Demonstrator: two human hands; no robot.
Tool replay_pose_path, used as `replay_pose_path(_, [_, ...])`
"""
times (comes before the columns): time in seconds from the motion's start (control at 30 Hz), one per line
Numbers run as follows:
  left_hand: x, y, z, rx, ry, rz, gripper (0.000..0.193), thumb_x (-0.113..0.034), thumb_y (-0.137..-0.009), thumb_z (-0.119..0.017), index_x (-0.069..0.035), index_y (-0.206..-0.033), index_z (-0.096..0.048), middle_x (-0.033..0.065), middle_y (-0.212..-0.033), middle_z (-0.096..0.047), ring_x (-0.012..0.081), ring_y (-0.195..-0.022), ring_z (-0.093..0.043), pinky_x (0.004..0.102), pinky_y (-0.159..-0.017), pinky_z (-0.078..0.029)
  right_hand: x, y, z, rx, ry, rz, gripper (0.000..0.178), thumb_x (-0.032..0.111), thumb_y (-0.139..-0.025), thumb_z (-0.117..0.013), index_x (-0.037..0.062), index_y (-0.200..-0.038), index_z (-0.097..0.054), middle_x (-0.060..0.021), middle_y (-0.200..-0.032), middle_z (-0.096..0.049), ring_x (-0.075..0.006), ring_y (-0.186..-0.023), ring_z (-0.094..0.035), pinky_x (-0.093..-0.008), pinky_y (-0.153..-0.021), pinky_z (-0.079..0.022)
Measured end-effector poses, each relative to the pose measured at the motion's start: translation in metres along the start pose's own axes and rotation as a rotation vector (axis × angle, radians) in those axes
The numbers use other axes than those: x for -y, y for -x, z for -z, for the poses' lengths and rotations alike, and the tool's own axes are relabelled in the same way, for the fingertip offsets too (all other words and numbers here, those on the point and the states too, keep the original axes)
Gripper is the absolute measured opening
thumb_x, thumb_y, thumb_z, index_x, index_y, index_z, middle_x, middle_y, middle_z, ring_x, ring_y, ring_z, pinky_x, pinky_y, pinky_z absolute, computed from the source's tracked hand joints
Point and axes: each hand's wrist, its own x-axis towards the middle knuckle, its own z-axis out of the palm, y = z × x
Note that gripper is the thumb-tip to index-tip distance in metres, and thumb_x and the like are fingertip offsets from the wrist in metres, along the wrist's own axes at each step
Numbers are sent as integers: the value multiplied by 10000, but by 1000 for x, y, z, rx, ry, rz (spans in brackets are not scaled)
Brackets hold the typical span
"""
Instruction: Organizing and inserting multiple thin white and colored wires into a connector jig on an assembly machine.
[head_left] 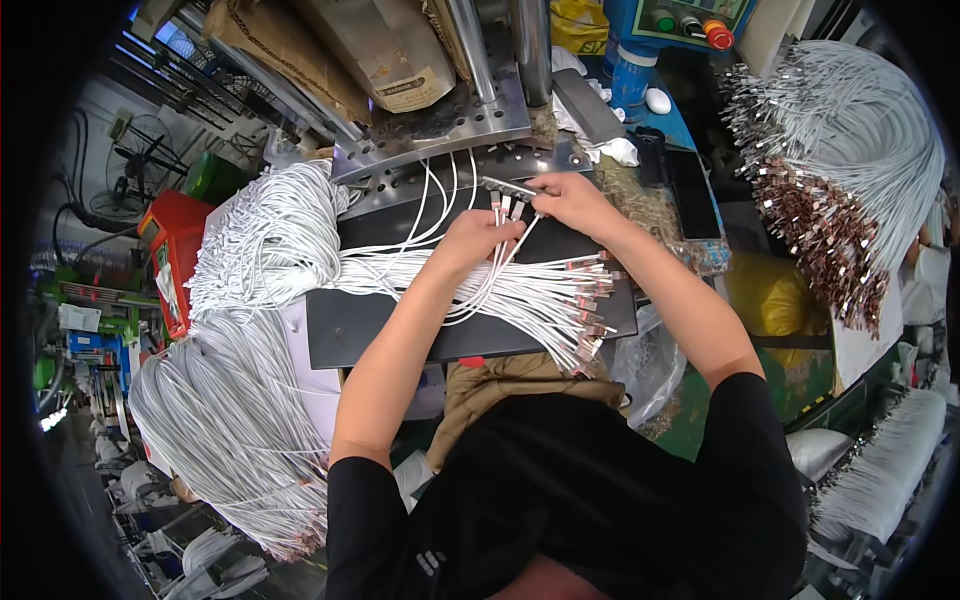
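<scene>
My left hand (478,242) is closed on a few white cables (497,262), whose metal plug ends (508,208) stick up past the fingers. Close by on the right, my right hand (572,203) pinches one end of a narrow grey metal bar (508,187) that lies just beyond the plugs. One cable runs up to the fingers of this hand; whether they grip it too, I cannot tell. Below both hands, a fanned bundle of white cables (530,298) with reddish-brown and metal ends rests on the black work surface (365,340).
A steel machine plate (440,138) with posts stands at the far side. White cable heaps (265,235) and grey-white coils (225,420) crowd the left, near a red bin (170,250). A large cable coil (850,130) is at right. A phone-like black slab (692,195) lies beside a blue bottle (632,75).
</scene>
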Motion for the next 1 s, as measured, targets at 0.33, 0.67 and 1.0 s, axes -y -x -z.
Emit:
replay_pose_path(0.33, [-7,7,2,-70,154,37,243,-274,-927,-706,-32,-920,-723,36,-794,-700,117,-659,-643,255,-608,-494,1,1,12,119,24,-44,372,205,-873,-753,11,-1181,-678,-67,-951,-725,-111,-823,-653,-267,-732,-520])
replay_pose_path(0.67, [-4,0,8,-37,8,62,240,-265,-918,-719,-26,-893,-715,41,-755,-694,112,-634,-639,231,-599,-496,11,16,13,163,-9,26,440,308,-820,-818,0,-1111,-696,-86,-904,-733,-124,-754,-668,-275,-681,-523])
replay_pose_path(1.0, [0,10,14,-224,170,-14,277,-305,-954,-682,-34,-927,-732,-18,-667,-610,66,-589,-559,223,-520,-374,11,10,16,73,-48,-69,387,204,-851,-801,-9,-1150,-677,-67,-979,-725,-106,-851,-652,-255,-761,-515])
